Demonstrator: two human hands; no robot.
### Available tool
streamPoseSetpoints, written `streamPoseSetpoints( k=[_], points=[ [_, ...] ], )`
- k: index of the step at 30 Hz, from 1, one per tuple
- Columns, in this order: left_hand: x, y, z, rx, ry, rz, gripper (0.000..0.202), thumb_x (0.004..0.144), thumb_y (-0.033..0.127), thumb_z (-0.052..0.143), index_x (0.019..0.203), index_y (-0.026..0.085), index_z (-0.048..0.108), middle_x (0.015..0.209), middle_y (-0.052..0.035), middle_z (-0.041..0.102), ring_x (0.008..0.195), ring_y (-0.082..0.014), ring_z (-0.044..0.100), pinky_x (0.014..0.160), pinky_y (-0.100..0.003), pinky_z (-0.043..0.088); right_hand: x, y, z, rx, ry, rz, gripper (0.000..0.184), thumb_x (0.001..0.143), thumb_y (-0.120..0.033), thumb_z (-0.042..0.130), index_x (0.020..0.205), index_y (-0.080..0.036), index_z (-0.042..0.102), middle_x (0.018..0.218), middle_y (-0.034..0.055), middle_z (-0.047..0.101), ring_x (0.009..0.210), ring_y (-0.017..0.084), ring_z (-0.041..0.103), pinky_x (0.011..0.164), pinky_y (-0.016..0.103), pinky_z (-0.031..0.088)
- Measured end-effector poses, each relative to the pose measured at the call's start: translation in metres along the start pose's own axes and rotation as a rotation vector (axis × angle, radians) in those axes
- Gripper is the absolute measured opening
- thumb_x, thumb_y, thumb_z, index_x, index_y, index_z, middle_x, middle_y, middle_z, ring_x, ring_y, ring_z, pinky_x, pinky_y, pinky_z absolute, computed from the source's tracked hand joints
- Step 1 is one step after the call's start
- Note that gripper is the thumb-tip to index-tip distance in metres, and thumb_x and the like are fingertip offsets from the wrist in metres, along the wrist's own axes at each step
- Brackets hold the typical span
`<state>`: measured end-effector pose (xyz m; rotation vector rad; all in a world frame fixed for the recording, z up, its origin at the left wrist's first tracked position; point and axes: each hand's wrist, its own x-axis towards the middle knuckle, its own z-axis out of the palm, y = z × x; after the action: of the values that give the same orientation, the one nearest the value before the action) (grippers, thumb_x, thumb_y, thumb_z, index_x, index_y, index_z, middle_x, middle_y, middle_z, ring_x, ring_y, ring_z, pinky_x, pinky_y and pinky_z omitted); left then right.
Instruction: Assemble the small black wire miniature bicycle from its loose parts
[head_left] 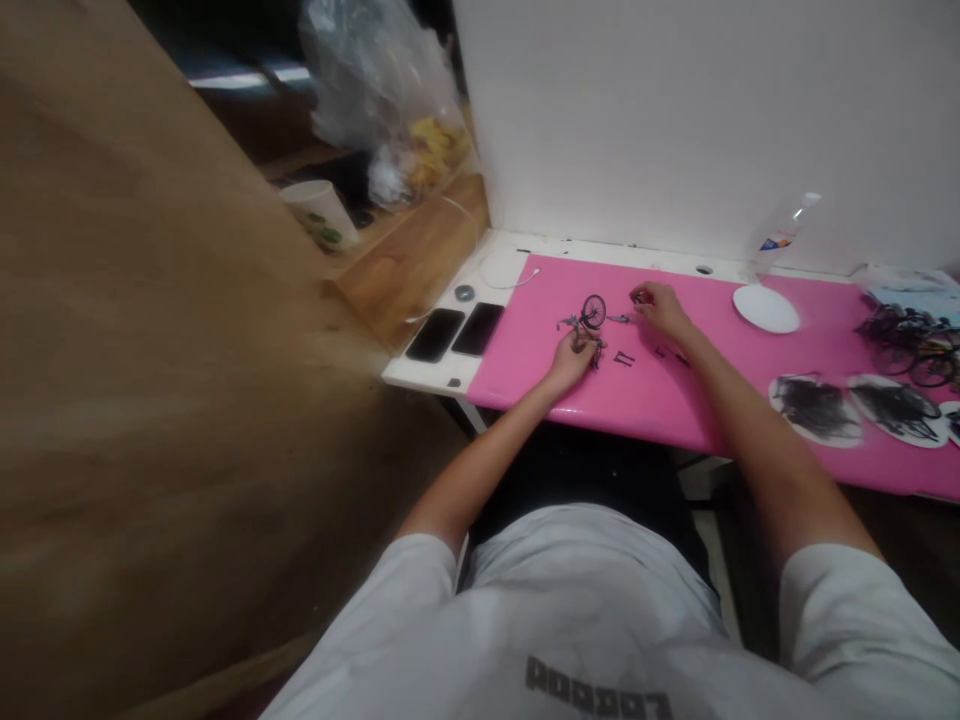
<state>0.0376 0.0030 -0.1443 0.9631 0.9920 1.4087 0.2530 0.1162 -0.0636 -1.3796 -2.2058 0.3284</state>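
My left hand (573, 360) is closed on a small model bicycle (592, 314), whose spoked wheel stands up just beyond my fingers. To its right, my right hand (657, 306) is held with the fingers pinched together over the pink mat. Something small and dark, partly reddish, shows at those fingertips; its kind is too small to make out. Between the two hands lies a slim grey part (619, 319). Small black parts (624, 358) rest on the mat nearer to me, and a few more lie under my right wrist.
Two dark phones (435, 335) lie at the table's left end. A white plate (766, 309) and a clear bottle (784, 238) stand toward the back wall. At right are white plates heaped with black parts (816, 408) and a cluster of model bicycles (911, 340).
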Motion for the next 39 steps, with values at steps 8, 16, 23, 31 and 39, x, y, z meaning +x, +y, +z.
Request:
streamPoseSetpoints(
  k=[8, 16, 23, 31, 39],
  points=[
    [-0.005, 0.008, 0.003, -0.018, 0.009, 0.074, 0.014, 0.096, 0.009, 0.065, 0.108, 0.017, 0.066, 0.095, -0.0068, 0.080, 0.087, -0.0144, 0.075, 0.082, -0.026, 0.053, -0.086, -0.017, -0.041, 0.583, 0.130, 0.154, 0.046, 0.076, -0.061, 0.094, 0.091, -0.022, 0.076, 0.085, 0.0076, 0.078, 0.076, 0.024, 0.074, 0.074, 0.043, 0.067],
    [-0.015, 0.037, 0.007, -0.002, -0.060, 0.146, 0.015, 0.096, 0.012, 0.073, 0.110, 0.017, 0.069, 0.102, -0.0081, 0.081, 0.106, -0.0201, 0.080, 0.099, -0.032, 0.059, -0.127, 0.022, -0.081, 0.459, 0.433, 0.133, 0.045, 0.082, -0.066, 0.086, 0.103, -0.027, 0.078, 0.090, 0.0054, 0.075, 0.071, 0.022, 0.068, 0.065, 0.041, 0.066],
    [-0.034, 0.065, 0.009, -0.022, -0.192, 0.223, 0.021, 0.098, 0.027, 0.079, 0.114, 0.016, 0.070, 0.103, -0.0122, 0.083, 0.106, -0.0228, 0.080, 0.096, -0.033, 0.058, -0.133, -0.020, -0.082, 0.620, 0.285, 0.120, 0.039, 0.088, -0.064, 0.085, 0.101, -0.028, 0.079, 0.095, 0.0038, 0.078, 0.088, 0.023, 0.074, 0.089, 0.043, 0.068],
    [-0.056, 0.078, 0.024, -0.163, -0.321, 0.094, 0.034, 0.093, 0.036, 0.084, 0.117, 0.017, 0.071, 0.105, -0.0125, 0.084, 0.101, -0.0230, 0.080, 0.083, -0.029, 0.058, -0.151, -0.100, -0.078, 0.719, 0.176, 0.016, 0.046, 0.084, -0.057, 0.094, 0.120, -0.032, 0.084, 0.094, 0.0021, 0.078, 0.086, 0.023, 0.076, 0.081, 0.039, 0.068],
    [-0.069, 0.080, 0.032, -0.194, -0.364, 0.015, 0.034, 0.090, 0.036, 0.088, 0.114, 0.018, 0.073, 0.100, -0.0088, 0.081, 0.089, -0.0187, 0.078, 0.081, -0.029, 0.059, -0.160, -0.122, -0.078, 0.786, 0.078, 0.091, 0.050, 0.077, -0.066, 0.099, 0.097, -0.026, 0.076, 0.070, 0.0019, 0.078, 0.058, 0.022, 0.075, 0.044, 0.030, 0.050]
  ],
)
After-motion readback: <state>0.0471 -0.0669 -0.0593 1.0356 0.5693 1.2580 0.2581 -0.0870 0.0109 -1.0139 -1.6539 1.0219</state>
